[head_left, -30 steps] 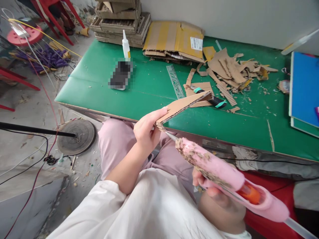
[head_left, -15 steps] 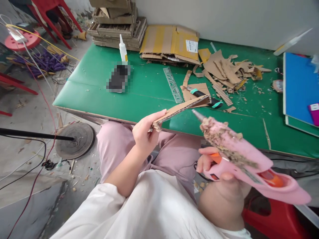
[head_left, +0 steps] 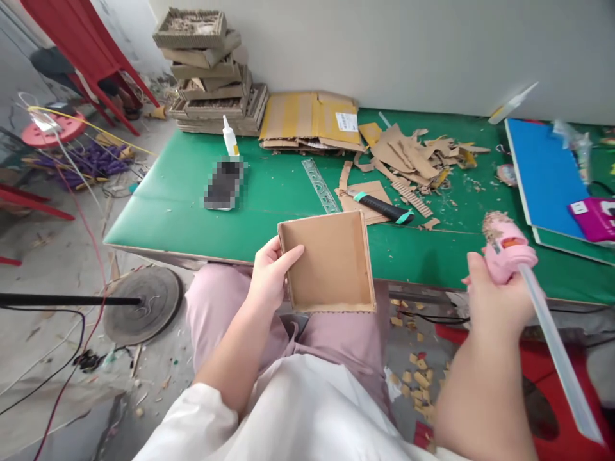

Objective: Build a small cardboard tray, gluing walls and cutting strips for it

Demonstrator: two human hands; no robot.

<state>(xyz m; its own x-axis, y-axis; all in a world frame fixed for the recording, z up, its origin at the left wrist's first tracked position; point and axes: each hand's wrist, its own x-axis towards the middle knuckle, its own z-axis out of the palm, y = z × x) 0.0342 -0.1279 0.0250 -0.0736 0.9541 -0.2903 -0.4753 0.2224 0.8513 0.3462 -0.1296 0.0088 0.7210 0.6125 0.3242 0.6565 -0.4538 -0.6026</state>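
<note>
My left hand (head_left: 269, 275) grips the left wall of a shallow open cardboard tray (head_left: 331, 266), its inside facing me, held over my lap at the near edge of the green table (head_left: 192, 211). My right hand (head_left: 490, 298) is wrapped round a pink hot glue gun (head_left: 507, 246) crusted with cardboard bits. The gun points away from me, and a clear glue stick (head_left: 557, 352) sticks out of its back toward me. The gun is well to the right of the tray, apart from it.
On the table lie a black-and-teal utility knife (head_left: 384, 208), a clear ruler (head_left: 319, 186), a white glue bottle (head_left: 229, 136), a phone (head_left: 223, 184), cardboard scraps (head_left: 413, 153), flattened cardboard (head_left: 310, 118), stacked cardboard trays (head_left: 206, 70) and blue boards (head_left: 548, 173). Cables and a round stand base (head_left: 139, 304) are on the floor at left.
The left hand turned the cardboard tray from edge-on to face me. The right hand drew the glue gun away to the right and swung its nozzle away from the tray.
</note>
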